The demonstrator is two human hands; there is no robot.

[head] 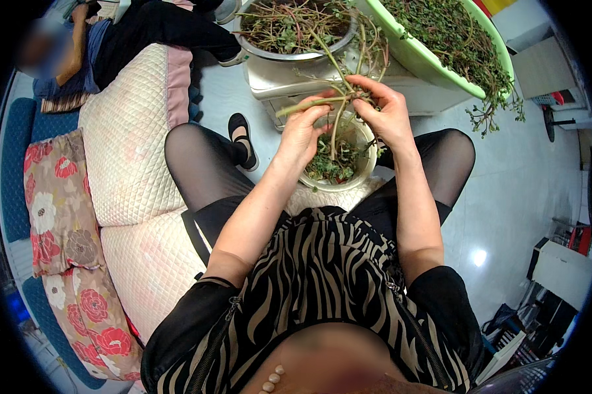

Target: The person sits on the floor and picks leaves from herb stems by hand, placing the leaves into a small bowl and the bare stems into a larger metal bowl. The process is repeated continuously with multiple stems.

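Between my hands, above a pale bucket [369, 167] with green leaves [333, 165] in it, is a branching plant stem [338, 128]. My left hand [303, 125] pinches one thick stem of it, and my right hand [384, 111] grips the leafy joint where the branches meet. Thinner branches reach up from there toward a metal basin [296, 56] heaped with reddish stems [296, 24]. A light green plastic basin [414, 64] at the upper right holds a mass of small-leaved plants [453, 39], some hanging over its rim.
The two basins stand on a white low table [271, 79] before me. To the left is a sofa with a quilted cover [128, 133] and floral cushions [62, 202]; another person [143, 37] sits at the upper left. The bucket stands between my knees.
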